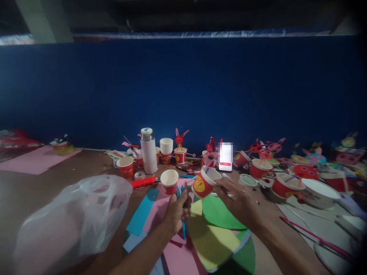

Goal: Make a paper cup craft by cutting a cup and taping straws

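My left hand (pixel 177 212) is closed around thin blue sticks (pixel 184 229), which stick out above and below the fist. In my right hand (pixel 237 196) is a red paper cup (pixel 201 184) with a yellow emblem, tilted with its white mouth toward the right. A second paper cup (pixel 169 182) stands upright just behind my left hand. Under both hands lie sheets of coloured paper: pink (pixel 185 258), yellow (pixel 210 238), green (pixel 222 214) and blue (pixel 143 212). My fingertips on the cup's far side are partly hidden.
At left lies a translucent plastic bag (pixel 77 214). A red-handled cutter (pixel 145 182), a white flask (pixel 149 156), stacked cups (pixel 166 147) and a lit phone (pixel 225 158) stand or lie behind. Several decorated cups (pixel 288 185) crowd the right, near a pink stick (pixel 314 236).
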A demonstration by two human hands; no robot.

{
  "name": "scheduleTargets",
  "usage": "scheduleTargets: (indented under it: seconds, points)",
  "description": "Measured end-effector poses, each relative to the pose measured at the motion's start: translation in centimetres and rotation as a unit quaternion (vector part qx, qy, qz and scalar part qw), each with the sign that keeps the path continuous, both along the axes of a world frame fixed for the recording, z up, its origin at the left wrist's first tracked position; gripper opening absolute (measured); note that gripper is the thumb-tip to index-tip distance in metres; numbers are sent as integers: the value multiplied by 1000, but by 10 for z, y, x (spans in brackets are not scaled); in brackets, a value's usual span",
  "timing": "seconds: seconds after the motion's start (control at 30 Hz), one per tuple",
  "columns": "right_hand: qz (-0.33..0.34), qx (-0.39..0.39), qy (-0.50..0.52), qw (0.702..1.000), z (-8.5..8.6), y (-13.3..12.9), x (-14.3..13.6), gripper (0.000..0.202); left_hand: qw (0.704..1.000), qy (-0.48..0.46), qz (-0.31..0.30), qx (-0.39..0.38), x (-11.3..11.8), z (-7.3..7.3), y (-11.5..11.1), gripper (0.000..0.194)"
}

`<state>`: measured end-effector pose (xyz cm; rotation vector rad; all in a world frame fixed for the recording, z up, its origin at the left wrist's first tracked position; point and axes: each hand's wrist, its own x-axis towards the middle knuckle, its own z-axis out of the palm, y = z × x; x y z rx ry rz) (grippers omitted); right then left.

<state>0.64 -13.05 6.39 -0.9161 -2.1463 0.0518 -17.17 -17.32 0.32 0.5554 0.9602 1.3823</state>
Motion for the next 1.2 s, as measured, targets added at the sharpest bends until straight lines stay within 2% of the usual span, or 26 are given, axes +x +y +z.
scheduleTargets:
  seconds: [0.1,0.2,0.5,0.7,0.9,1.0,1.1,1.2]
  points:
    - [29,-20,4,999,3,-3,-1,16,999,-9,33,-10,1,-3,3,42]
    - [51,-22,-1,998,7,-3,-5,16,999,-24,29,-6,1,-3,3,42]
    - [-7,-9,4,1000,5,0,-29,16,998,-16,61,17,2,-6,3,36]
    - [-6,1,10,1000,1,-5,-40,17,996,-13,84,40,1,-11,10,37]
    - [8,-7,19,1000,2,-13,-45,15,997,-27,74,-12,5,-10,11,42]
    - [41,-36,35,998,8,-17,-42,14,997,-50,59,-18,5,-8,9,46]
    - [84,-95,101,987,21,-16,-30,14,997,-45,65,-11,4,-3,5,46]
    - [72,-134,180,972,34,-4,-15,16,997,-30,65,-17,3,0,2,44]
